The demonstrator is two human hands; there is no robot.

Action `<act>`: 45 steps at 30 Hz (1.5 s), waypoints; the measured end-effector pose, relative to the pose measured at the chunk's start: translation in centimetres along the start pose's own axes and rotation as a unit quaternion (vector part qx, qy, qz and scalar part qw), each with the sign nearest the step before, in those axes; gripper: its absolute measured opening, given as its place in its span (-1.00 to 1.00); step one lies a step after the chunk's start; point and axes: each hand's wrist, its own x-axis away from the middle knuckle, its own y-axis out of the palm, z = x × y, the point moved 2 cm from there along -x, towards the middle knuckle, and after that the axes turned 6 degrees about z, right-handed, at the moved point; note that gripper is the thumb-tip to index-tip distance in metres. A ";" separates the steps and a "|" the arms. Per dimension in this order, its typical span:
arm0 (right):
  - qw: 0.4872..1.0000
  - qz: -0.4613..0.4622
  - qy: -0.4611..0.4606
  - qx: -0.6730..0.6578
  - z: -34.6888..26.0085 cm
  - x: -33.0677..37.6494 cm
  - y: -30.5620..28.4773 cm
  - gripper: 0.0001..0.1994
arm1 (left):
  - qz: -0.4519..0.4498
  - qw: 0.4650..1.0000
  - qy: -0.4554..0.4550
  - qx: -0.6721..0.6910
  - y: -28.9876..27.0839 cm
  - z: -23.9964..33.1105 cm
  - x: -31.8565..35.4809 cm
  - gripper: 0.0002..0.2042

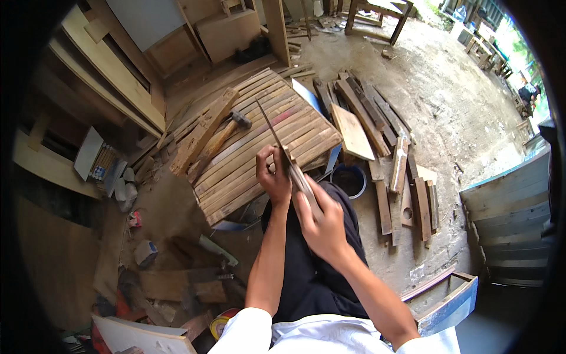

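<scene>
My right hand [321, 221] is wrapped around the wooden handle of what looks like a handsaw [271, 125], seen almost edge-on. Its thin dark blade points away from me over a low slatted wooden table [253, 180]. Beside the base of the blade is my left hand [275, 175], its fingers curled against the blade; exactly what they pinch is hidden. On the table's left part lie a hammer [240, 120] with a dark head and a thick wooden beam [204, 131]. My dark-trousered legs are under my hands, at the table's near edge.
Loose timber pieces [377, 118] are heaped right of the table, near a dark bucket [349, 181]. A blue-edged wooden box [445, 304] stands lower right. Boards [112, 65] lean at the left, and scraps litter the floor there. A person [529, 93] is far right.
</scene>
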 end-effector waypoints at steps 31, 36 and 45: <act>0.999 -0.008 0.041 0.027 -0.5 3.9 -3.3 -0.56 | 0.012 0.998 0.022 -0.053 0.1 0.8 0.2 -0.94; 0.996 0.018 0.088 -0.012 -5.9 11.8 -9.7 -0.55 | -0.010 0.996 0.032 -0.081 -0.1 -0.1 1.0 -0.90; 0.997 -0.014 0.080 -0.013 -1.8 1.6 -0.4 -0.55 | 0.033 0.998 0.026 -0.049 -0.4 0.4 0.3 -0.95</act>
